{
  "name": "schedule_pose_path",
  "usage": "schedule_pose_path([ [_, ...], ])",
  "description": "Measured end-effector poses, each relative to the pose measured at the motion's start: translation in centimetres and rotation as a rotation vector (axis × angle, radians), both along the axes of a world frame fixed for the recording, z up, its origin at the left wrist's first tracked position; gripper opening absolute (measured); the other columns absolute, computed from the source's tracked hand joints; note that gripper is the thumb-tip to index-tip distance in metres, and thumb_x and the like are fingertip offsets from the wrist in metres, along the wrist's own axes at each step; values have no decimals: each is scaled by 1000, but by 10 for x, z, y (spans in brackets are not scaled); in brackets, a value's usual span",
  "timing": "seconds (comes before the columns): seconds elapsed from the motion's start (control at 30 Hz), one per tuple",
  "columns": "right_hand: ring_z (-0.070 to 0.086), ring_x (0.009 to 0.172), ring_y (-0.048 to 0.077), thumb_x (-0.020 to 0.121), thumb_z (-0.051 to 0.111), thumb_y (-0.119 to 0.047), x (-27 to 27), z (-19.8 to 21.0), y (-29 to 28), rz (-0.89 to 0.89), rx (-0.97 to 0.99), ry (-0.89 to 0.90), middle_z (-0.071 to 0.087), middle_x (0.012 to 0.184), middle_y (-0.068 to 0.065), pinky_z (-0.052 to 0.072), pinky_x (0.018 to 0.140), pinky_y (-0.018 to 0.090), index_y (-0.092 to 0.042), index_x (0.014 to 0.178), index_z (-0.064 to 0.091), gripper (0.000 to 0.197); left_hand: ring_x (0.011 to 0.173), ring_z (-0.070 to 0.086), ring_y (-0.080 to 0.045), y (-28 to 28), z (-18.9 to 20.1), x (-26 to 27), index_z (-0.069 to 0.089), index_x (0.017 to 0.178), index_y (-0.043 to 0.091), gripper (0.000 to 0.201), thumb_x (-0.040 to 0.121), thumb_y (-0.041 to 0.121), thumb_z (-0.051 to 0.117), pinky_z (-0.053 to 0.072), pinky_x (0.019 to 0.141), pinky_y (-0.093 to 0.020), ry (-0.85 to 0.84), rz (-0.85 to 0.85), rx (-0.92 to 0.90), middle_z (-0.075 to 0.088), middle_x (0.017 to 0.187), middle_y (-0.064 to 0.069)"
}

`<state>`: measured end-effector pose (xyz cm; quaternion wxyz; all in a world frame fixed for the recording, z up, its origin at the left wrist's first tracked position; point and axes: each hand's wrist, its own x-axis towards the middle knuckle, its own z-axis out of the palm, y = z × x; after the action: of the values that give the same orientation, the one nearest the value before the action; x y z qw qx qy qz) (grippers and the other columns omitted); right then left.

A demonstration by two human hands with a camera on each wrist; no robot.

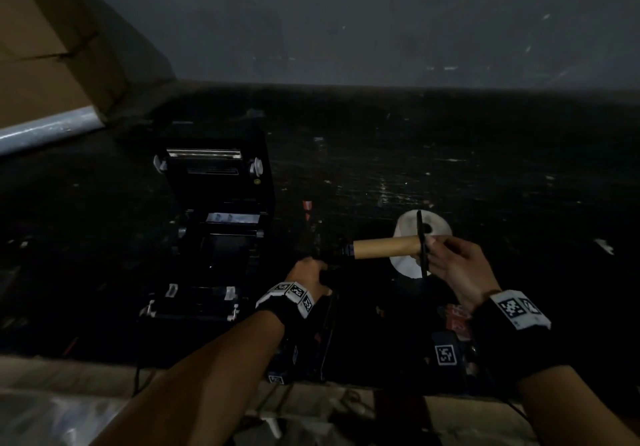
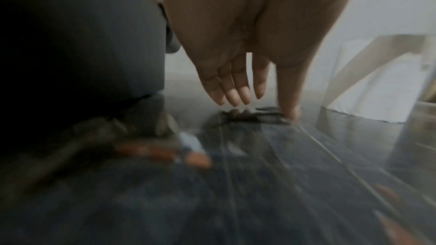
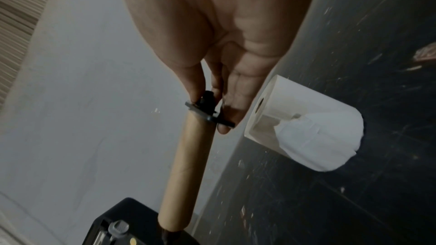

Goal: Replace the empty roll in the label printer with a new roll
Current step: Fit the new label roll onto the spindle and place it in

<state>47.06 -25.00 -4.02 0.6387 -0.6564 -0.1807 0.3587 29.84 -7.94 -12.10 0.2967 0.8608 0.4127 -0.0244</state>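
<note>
The black label printer (image 1: 211, 237) stands open on the dark table (image 1: 485, 168), lid tilted back, its roll bay showing no roll. My right hand (image 1: 431, 248) pinches the flanged end of a black spindle (image 3: 207, 107) that carries the empty brown cardboard core (image 1: 384, 247) (image 3: 188, 170), held level above the table and pointing left. Just behind it, the new white label roll (image 1: 440, 225) (image 3: 306, 128) lies on the table. My left hand (image 1: 317, 265) (image 2: 259, 103) is low by the spindle's left end, fingers straight, thumb touching a dark flat piece (image 2: 266, 115) on the table.
A cardboard box (image 1: 52, 47) sits at the back left against the grey wall. Dark gear with a square marker (image 1: 445, 352) lies near the table's front edge between my arms. A small red item (image 1: 307, 206) is right of the printer.
</note>
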Motion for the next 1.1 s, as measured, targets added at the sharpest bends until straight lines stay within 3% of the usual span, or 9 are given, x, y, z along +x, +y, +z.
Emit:
schedule_pose_path([
  [0.17, 67, 91, 24, 92, 50, -14, -9, -1, 3, -8, 22, 42, 67, 95, 19, 57, 77, 25, 1, 95, 63, 20, 97, 65, -27, 10, 32, 0, 68, 104, 8, 24, 81, 16, 67, 49, 86, -28, -424, 152, -78, 71, 103, -15],
  [0.23, 67, 88, 25, 92, 50, -13, -11, 4, 7, -15, 33, 27, 67, 91, 18, 57, 73, 23, -1, 90, 63, 18, 82, 65, -21, 13, 60, 3, 69, 92, 13, 10, 85, 16, 62, 51, 77, -29, -667, 238, -332, 70, 88, -11],
  [0.3, 66, 88, 27, 91, 50, -11, -12, 8, 11, -18, 45, 10, 66, 91, 19, 57, 73, 25, -5, 84, 63, 17, 79, 63, -16, 14, 83, 6, 67, 87, 21, 5, 85, 20, 62, 50, 73, -27, -764, 246, -584, 67, 84, -3],
  [0.37, 66, 88, 26, 91, 50, -10, -14, 11, 13, -13, 57, 3, 66, 93, 19, 57, 73, 24, -6, 81, 63, 17, 84, 63, -13, 14, 96, 7, 67, 94, 23, 13, 81, 20, 67, 48, 79, -28, -705, 125, -605, 68, 87, 1],
  [0.47, 65, 88, 26, 91, 50, -9, -13, 10, 13, -10, 54, 1, 66, 92, 18, 55, 79, 30, -7, 80, 63, 17, 80, 61, -6, 14, 97, 6, 65, 108, 10, 34, 75, 11, 73, 47, 81, -17, -538, -87, -480, 65, 84, 5],
  [0.7, 63, 89, 27, 91, 51, -13, 14, -12, -25, 8, -47, -44, 66, 93, 21, 50, 82, 37, -8, 82, 65, 17, 95, 59, -14, 8, 61, 3, 65, 110, 9, 42, 70, 12, 77, 46, 95, -30, -326, -209, -381, 63, 99, -4],
  [0.87, 59, 81, 28, 90, 53, -14, 44, -34, -66, -115, -187, -108, 66, 83, 20, 47, 77, 40, -5, 83, 67, 18, 92, 61, -17, -1, 37, 6, 68, 104, 10, 39, 66, 13, 80, 49, 91, -30, -276, -197, -324, 65, 94, -3],
  [1.03, 58, 73, 24, 89, 54, -17, 51, -54, -85, -157, -357, -186, 65, 79, 18, 46, 63, 31, 3, 89, 67, 24, 85, 58, -15, -17, 19, 12, 68, 96, 9, 34, 65, 11, 81, 48, 74, -19, -234, -158, -263, 61, 86, -2],
  [1.1, 58, 67, 18, 89, 54, -12, 47, -59, -83, -169, -395, -291, 65, 83, 18, 47, 56, 20, 6, 92, 65, 21, 83, 57, -13, -19, 15, 12, 68, 96, 9, 33, 66, 12, 79, 45, 66, -14, -206, -152, -222, 61, 87, -2],
])
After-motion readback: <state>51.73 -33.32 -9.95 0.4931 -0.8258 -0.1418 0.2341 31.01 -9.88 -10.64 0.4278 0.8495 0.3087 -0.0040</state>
